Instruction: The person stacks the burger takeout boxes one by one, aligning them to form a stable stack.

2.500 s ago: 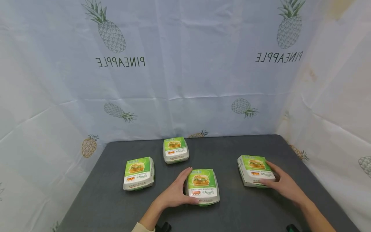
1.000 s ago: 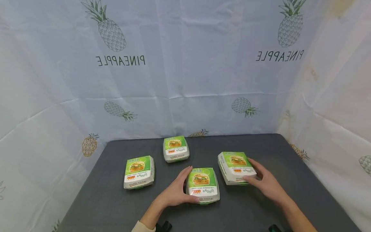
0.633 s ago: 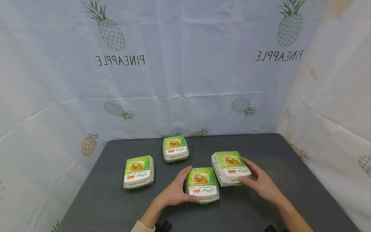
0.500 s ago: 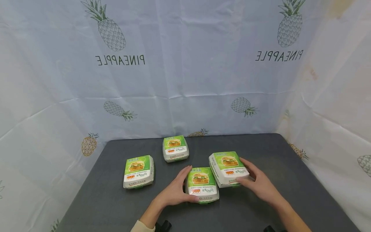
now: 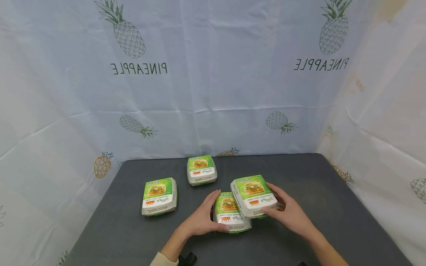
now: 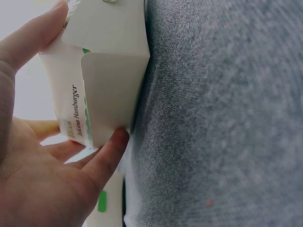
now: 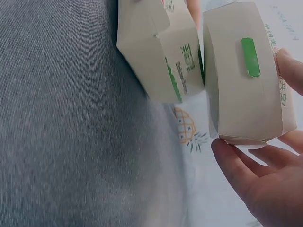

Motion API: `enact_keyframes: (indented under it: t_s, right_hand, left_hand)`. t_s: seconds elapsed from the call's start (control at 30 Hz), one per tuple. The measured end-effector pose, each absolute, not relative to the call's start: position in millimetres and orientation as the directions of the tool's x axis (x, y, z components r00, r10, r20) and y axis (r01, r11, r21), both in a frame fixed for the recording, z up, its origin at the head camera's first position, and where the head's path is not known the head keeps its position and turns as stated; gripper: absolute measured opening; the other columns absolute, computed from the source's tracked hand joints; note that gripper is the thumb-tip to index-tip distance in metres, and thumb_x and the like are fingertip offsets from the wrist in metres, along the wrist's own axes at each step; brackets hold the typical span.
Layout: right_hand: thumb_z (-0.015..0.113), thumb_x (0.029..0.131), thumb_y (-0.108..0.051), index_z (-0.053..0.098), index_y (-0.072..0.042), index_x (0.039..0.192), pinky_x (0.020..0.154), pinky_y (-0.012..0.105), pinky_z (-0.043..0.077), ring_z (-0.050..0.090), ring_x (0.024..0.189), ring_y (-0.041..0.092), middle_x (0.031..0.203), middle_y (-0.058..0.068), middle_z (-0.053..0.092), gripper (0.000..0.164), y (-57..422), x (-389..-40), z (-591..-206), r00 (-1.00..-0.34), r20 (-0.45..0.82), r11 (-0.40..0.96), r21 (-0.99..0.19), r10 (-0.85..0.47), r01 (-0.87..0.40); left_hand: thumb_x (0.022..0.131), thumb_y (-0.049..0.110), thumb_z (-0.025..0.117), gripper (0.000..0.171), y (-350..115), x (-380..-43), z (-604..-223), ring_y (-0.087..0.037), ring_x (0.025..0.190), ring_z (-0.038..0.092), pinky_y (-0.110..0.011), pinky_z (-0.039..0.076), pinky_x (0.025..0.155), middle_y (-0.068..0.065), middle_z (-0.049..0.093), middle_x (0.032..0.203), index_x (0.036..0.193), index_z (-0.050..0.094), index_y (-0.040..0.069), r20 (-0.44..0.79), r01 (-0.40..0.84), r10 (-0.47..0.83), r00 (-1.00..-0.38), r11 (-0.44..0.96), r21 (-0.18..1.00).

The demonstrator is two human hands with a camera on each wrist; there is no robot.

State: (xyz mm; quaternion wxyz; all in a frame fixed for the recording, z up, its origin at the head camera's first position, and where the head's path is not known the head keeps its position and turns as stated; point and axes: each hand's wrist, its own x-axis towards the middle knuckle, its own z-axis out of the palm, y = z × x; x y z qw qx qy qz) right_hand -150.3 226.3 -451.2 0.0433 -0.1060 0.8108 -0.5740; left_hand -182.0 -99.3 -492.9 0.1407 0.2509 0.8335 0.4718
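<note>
My left hand [image 5: 199,220] grips the left side of a green-and-white burger box [image 5: 223,211] standing on the dark tabletop, thumb at its near side and fingers at the far side. To the right, my right hand [image 5: 288,215] holds a second burger box [image 5: 253,195] raised, overlapping the lower box's right part. In the right wrist view, the raised burger box [image 7: 241,75] is clear of the table, its underside facing the top of the lower box [image 7: 175,52]; whether they touch I cannot tell. The left wrist view shows the lower box [image 6: 113,90] between thumb and fingers.
Two more burger boxes stand on the table [image 5: 110,236]: one at the left [image 5: 159,197], one at the back middle [image 5: 201,170]. A white cloth [image 5: 226,74] printed with pineapples hangs behind the table and along both sides.
My right hand has lifted its burger box and carried it leftward from the table's right side, over the right part of the lower box. My left hand and the other boxes have stayed put.
</note>
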Motion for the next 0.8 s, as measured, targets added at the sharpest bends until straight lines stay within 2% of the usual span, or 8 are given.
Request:
enact_keyframes:
  t_s: [0.13,0.27,0.47,0.57,0.67,0.8]
  right_hand:
    - [0.079,0.091,-0.02,0.033,-0.01,0.159,0.084,0.031,0.057,0.055,0.127,0.031,0.149,0.021,0.046,0.082,221,-148,-452,-0.97,0.068,0.296,-0.945,-0.234,-0.138]
    - [0.079,0.092,-0.018,0.034,-0.009,0.158,0.084,0.031,0.057,0.047,0.134,0.041,0.152,0.022,0.042,0.081,217,-145,-453,-0.966,0.087,0.264,-0.952,-0.244,-0.152]
    - [0.078,0.092,-0.017,0.035,-0.009,0.157,0.089,0.031,0.056,0.038,0.14,0.046,0.158,0.02,0.036,0.078,210,-142,-452,-0.963,0.099,0.23,-0.96,-0.253,-0.159]
    - [0.078,0.092,-0.016,0.036,-0.009,0.157,0.09,0.032,0.056,0.041,0.14,0.041,0.16,0.017,0.034,0.077,207,-142,-451,-0.962,0.101,0.223,-0.962,-0.254,-0.16]
    - [0.077,0.093,-0.015,0.035,-0.007,0.157,0.089,0.033,0.056,0.047,0.135,0.027,0.16,0.017,0.032,0.077,204,-142,-452,-0.957,0.106,0.204,-0.965,-0.269,-0.165]
    - [0.075,0.094,-0.011,0.033,-0.006,0.158,0.09,0.034,0.056,0.051,0.127,0.008,0.161,0.017,0.029,0.077,200,-143,-454,-0.947,0.111,0.169,-0.971,-0.3,-0.167]
  left_hand:
    - [0.08,0.046,0.086,0.114,-99,-182,-494,-0.031,0.149,0.027,-0.046,0.043,0.108,-0.014,0.012,0.168,0.165,0.014,0.018,0.004,0.287,0.553,-0.833,0.427,0.857]
    - [0.081,0.045,0.086,0.114,-99,-182,-493,-0.031,0.15,0.026,-0.045,0.044,0.108,-0.013,0.009,0.169,0.165,0.013,0.022,-0.003,0.284,0.556,-0.831,0.428,0.858]
    - [0.082,0.044,0.085,0.113,-101,-178,-482,-0.031,0.147,0.032,-0.055,0.04,0.11,-0.01,0.009,0.169,0.165,0.012,0.022,0.012,0.288,0.542,-0.84,0.428,0.857]
    - [0.084,0.048,0.083,0.111,-102,-175,-475,-0.032,0.144,0.036,-0.057,0.04,0.109,-0.008,0.011,0.169,0.165,0.012,0.024,0.025,0.293,0.537,-0.843,0.421,0.858]
    - [0.086,0.05,0.079,0.106,-102,-173,-470,-0.034,0.143,0.039,-0.055,0.04,0.11,-0.006,0.014,0.168,0.165,0.012,0.027,0.029,0.277,0.547,-0.837,0.378,0.883]
    - [0.089,0.049,0.076,0.103,-102,-173,-466,-0.031,0.147,0.032,-0.049,0.037,0.114,-0.006,0.016,0.166,0.165,0.01,0.028,0.028,0.242,0.566,-0.824,0.307,0.92]
